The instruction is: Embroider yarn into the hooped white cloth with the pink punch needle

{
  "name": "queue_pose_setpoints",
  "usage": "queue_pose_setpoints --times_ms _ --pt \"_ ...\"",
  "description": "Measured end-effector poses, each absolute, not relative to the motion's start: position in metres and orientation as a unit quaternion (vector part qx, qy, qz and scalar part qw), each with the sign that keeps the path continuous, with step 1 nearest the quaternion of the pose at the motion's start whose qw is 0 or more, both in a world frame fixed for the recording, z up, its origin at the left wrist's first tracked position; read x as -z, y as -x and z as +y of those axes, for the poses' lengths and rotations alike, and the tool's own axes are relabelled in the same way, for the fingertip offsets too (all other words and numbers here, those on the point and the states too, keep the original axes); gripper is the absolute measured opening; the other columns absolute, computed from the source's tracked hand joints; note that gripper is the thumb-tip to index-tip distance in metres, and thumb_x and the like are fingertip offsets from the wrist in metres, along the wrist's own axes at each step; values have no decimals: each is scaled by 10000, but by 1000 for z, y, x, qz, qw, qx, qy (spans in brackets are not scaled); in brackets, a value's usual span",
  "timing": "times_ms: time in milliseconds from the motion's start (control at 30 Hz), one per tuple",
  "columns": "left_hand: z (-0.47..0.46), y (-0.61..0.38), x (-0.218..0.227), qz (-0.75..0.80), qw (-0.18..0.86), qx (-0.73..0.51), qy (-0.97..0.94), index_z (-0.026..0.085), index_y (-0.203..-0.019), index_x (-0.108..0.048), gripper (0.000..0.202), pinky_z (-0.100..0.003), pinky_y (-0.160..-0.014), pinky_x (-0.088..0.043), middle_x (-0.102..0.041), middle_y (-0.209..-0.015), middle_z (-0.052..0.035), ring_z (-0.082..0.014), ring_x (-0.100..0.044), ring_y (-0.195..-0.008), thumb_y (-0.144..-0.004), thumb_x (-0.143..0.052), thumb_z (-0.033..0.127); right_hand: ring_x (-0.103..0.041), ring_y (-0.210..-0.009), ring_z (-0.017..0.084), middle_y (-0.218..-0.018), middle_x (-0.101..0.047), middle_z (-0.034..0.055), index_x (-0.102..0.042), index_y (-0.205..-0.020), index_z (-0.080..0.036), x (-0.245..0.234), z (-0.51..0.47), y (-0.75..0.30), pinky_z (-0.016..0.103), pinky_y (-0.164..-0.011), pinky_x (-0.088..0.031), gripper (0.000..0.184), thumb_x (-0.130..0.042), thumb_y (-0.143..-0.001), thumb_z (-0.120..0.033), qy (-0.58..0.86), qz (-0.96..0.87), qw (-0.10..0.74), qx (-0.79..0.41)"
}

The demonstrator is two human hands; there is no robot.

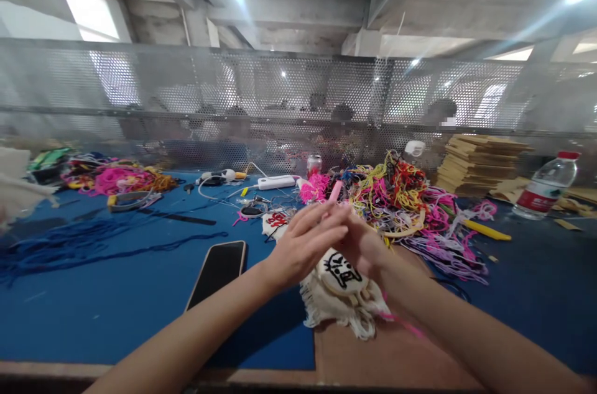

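Note:
My left hand (308,238) and my right hand (361,245) meet above a cream tufted patch (342,297) with a black figure on it. The left hand's fingers are stretched flat and pressed against the right hand. A pink strand (334,191) sticks up from between the fingers, and my right hand is closed round it. More pink yarn (403,321) trails under my right forearm. The patch lies on a brown board (373,357) at the table's near edge.
A black phone (217,271) lies left of my hands on the blue table cover (116,301). A heap of coloured yarn (410,207) lies behind, with a white power strip (276,182), stacked cardboard (480,161), a water bottle (545,186) and a perforated screen (280,102).

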State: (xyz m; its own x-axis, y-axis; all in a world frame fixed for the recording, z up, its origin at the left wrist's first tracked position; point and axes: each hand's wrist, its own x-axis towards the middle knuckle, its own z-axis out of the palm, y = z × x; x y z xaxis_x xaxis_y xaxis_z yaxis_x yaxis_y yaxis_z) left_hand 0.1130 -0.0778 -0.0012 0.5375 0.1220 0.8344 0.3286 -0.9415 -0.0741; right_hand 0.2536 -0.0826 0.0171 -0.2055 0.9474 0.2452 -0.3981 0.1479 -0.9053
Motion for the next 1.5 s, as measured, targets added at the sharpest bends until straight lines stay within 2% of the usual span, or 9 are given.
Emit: queue_pose_setpoints --times_ms 133,333,433,600,767,867,1000,1267,1500 --pt "-69 -113 1 -233 147 494 825 299 -1380 15 774 -414 -986 -330 -292 -1391 -101 -218 -314 -1252 -782 -354 -27 -304 -386 26 -465 -363 -103 -471 -682 -175 -72 -43 -286 160 -384 -254 174 -616 -711 -266 261 -456 695 -491" --pt "-72 -113 3 -415 57 290 861 164 -1318 -272 527 -397 -871 -390 -527 -1122 -125 -246 -485 -1036 -802 -371 116 -348 -415 13 -529 -397 -106 -467 -806 -212 -120 -20 -359 124 -388 -251 38 -490 -811 -241 193 -359 876 -259" --pt "-77 -117 8 -460 -30 201 864 160 -1101 -476 320 -332 -748 -427 -600 -973 -101 -230 -551 -908 -837 -379 313 -368 -400 28 -532 -466 -73 -527 -763 -175 -88 -30 -347 152 -371 -271 64 -534 -764 -239 221 -394 833 -320" --pt "-77 -121 21 -496 -154 80 851 198 -879 -542 382 -270 -577 -390 -647 -815 -56 -217 -594 -722 -760 -427 543 -295 -335 24 -412 -415 -72 -515 -602 -152 -4 -44 -297 157 -340 -236 230 -630 -661 -342 319 -374 632 -599" --pt "-67 -121 28 -499 -231 71 832 165 -802 -561 386 -260 -551 -354 -636 -775 -55 -210 -571 -698 -635 -583 512 -270 -331 15 -399 -383 -88 -514 -622 -153 30 -53 -289 144 -339 -203 253 -667 -616 -354 332 -338 594 -650" --pt "-64 -119 25 -452 -383 93 800 146 -751 -578 308 -249 -562 -364 -625 -753 -45 -182 -559 -685 -603 -642 408 -278 -337 24 -399 -370 -90 -513 -637 -160 30 -60 -291 152 -349 -217 248 -642 -647 -372 335 -338 572 -668" --pt "-61 -115 18 -398 -568 148 705 168 -825 -551 313 -211 -517 -354 -600 -763 -4 -125 -534 -638 -607 -673 356 -331 -371 46 -426 -391 -78 -521 -660 -168 24 -66 -291 170 -377 -256 235 -586 -700 -390 337 -407 575 -625" --pt "-50 -116 19 -418 -608 347 579 152 -750 -521 243 -216 -563 -394 -571 -664 10 -89 -513 -584 -676 -653 343 -398 -455 74 -537 -499 -47 -468 -715 -192 19 -76 -290 202 -457 -325 216 -487 -814 -383 365 -597 568 -434" --pt "-46 -106 7 -346 -723 226 554 167 -955 -575 423 -272 -682 -466 -632 -906 -38 -138 -591 -735 -556 -696 96 -471 -523 95 -637 -541 -21 -452 -810 -198 34 -81 -286 227 -521 -379 211 -432 -853 -404 359 -670 535 -371"
